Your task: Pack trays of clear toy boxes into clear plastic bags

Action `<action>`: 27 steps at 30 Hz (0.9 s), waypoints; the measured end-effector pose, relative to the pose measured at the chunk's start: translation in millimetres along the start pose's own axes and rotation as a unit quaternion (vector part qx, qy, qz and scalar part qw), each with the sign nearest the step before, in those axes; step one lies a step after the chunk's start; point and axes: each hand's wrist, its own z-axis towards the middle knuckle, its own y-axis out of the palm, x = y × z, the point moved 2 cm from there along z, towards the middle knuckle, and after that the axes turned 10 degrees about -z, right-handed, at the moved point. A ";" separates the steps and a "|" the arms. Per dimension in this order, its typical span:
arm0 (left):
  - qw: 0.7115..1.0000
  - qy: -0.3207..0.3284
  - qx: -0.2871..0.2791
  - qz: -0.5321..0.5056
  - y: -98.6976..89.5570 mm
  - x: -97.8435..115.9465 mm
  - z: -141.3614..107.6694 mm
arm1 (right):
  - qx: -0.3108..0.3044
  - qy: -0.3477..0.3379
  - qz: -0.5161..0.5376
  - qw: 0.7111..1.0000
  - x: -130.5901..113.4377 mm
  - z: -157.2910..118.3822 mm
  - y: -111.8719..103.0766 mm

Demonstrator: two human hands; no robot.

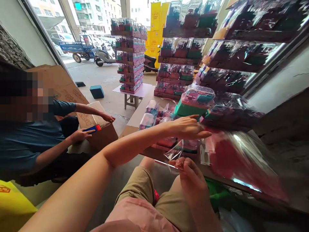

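My left hand (185,127) reaches across the table, some fingers stretched out and apart. Just beyond it sits a green box with a clear domed lid (193,101), holding pink and blue pieces. Whether my fingertips touch the box's lower edge, I cannot tell. Near my lap, my right hand (193,175) is closed, pinching a crumpled piece of clear plastic film (175,150). Several smaller clear-lidded boxes (147,120) stand on the cardboard-topped table, partly hidden behind my left forearm.
Stacked trays of clear-lidded boxes (175,59) rise behind the table; another stack (130,54) stands on a stool. Shiny clear film over red (236,154) lies at right. At left, a person (26,138) holds a blue-and-red tool (93,129) at a carton (106,132).
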 end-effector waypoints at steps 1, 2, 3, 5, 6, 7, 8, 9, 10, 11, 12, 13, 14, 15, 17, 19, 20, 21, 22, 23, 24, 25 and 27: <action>1.000 -0.008 -0.005 -0.007 -1.7 -0.6 1.6 | -0.007 0.002 0.012 1.000 -3.7 -0.6 4.5; 1.000 -0.011 -0.010 -0.021 -3.5 -2.2 1.8 | -0.015 0.002 0.023 1.000 -7.7 -1.1 8.8; 0.999 -0.012 -0.017 -0.042 -5.3 -4.7 0.5 | -0.019 0.003 0.031 0.999 -11.8 -1.5 12.3; 0.995 -0.007 -0.012 -0.101 -8.5 -10.3 -8.2 | -0.014 0.001 0.037 0.999 -18.9 -2.2 15.4; 0.991 -0.004 0.018 -0.130 -9.6 -12.2 -16.6 | -0.003 0.000 0.039 0.999 -21.3 -2.8 14.4; 0.985 -0.005 0.073 -0.155 -9.6 -13.0 -28.3 | 0.010 0.002 0.040 0.999 -22.5 -3.6 11.7; 0.972 -0.012 0.158 -0.173 -7.5 -12.5 -43.7 | 0.025 0.006 0.039 0.999 -22.6 -4.7 7.5; 0.947 -0.028 0.265 -0.180 -2.6 -10.6 -62.6 | 0.041 0.013 0.038 0.998 -21.4 -6.4 2.2; 0.904 -0.055 0.381 -0.185 6.4 -7.7 -84.4 | 0.055 0.024 0.037 0.997 -19.2 -8.5 -3.7; 0.850 -0.091 0.481 -0.193 20.0 -3.7 -107.5 | 0.069 0.037 0.038 0.996 -16.0 -11.1 -9.7; 0.788 -0.139 0.565 -0.202 37.5 0.8 -130.5 | 0.082 0.049 0.038 0.995 -12.3 -14.0 -15.3; 0.737 -0.186 0.611 -0.220 57.5 5.7 -150.8 | 0.093 0.059 0.040 0.993 -8.3 -17.1 -20.2; 0.697 -0.227 0.630 -0.256 78.1 10.4 -167.9 | 0.103 0.066 0.043 0.992 -4.4 -20.3 -24.2; 0.660 -0.261 0.631 -0.313 97.7 14.6 -181.3 | 0.110 0.071 0.044 0.990 -0.7 -23.2 -27.2; 0.591 -0.299 0.589 -0.463 128.5 22.0 -196.8 | 0.121 0.079 0.042 0.989 5.6 -28.3 -30.7; 0.534 -0.300 0.512 -0.602 143.8 28.8 -199.7 | 0.126 0.084 0.038 0.988 9.7 -31.9 -31.8; 0.516 -0.288 0.479 -0.648 145.8 31.9 -198.4 | 0.126 0.085 0.037 0.988 11.0 -33.3 -32.0; 0.506 -0.273 0.456 -0.680 145.3 34.8 -196.0 | 0.124 0.083 0.036 0.988 11.8 -34.6 -31.9; 0.502 -0.256 0.440 -0.699 143.7 37.7 -192.7 | 0.120 0.078 0.033 0.989 12.3 -35.8 -31.7; 0.505 -0.241 0.423 -0.712 142.2 40.9 -188.5 | 0.116 0.073 0.029 0.990 12.7 -36.9 -31.5; 0.508 -0.230 0.400 -0.728 141.9 44.7 -183.2 | 0.114 0.067 0.024 0.991 13.1 -37.9 -31.3; 0.504 -0.225 0.372 -0.746 143.0 49.3 -176.9 | 0.114 0.064 0.018 0.991 13.6 -39.0 -31.2; 0.480 -0.224 0.319 -0.786 148.8 60.4 -161.6 | 0.119 0.062 0.007 0.991 15.5 -40.7 -31.3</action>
